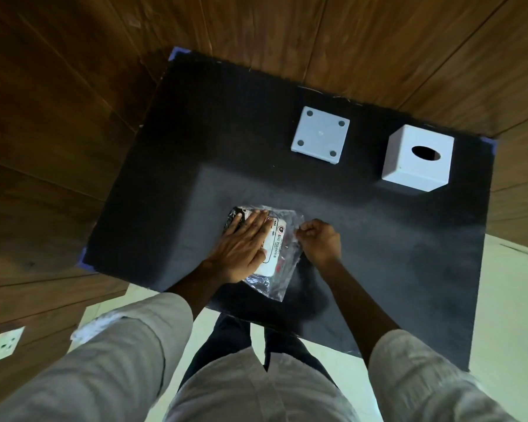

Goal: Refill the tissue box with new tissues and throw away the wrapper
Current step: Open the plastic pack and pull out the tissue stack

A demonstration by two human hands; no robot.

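A tissue pack (276,248) in a clear plastic wrapper lies near the front edge of the black table (378,239). My left hand (241,243) lies flat on top of the pack, fingers together, pressing it down. My right hand (319,240) is closed in a pinch on the wrapper's right edge. At the back right stands a white cube tissue box (418,158) with an oval hole on top. To its left, the box's white base plate (320,134) with round feet at its corners lies separately.
Wooden wall panels surround the table on the left and behind. A wall socket (2,345) sits low on the left. Pale floor shows to the right and beneath me. Blue tape marks the table corners.
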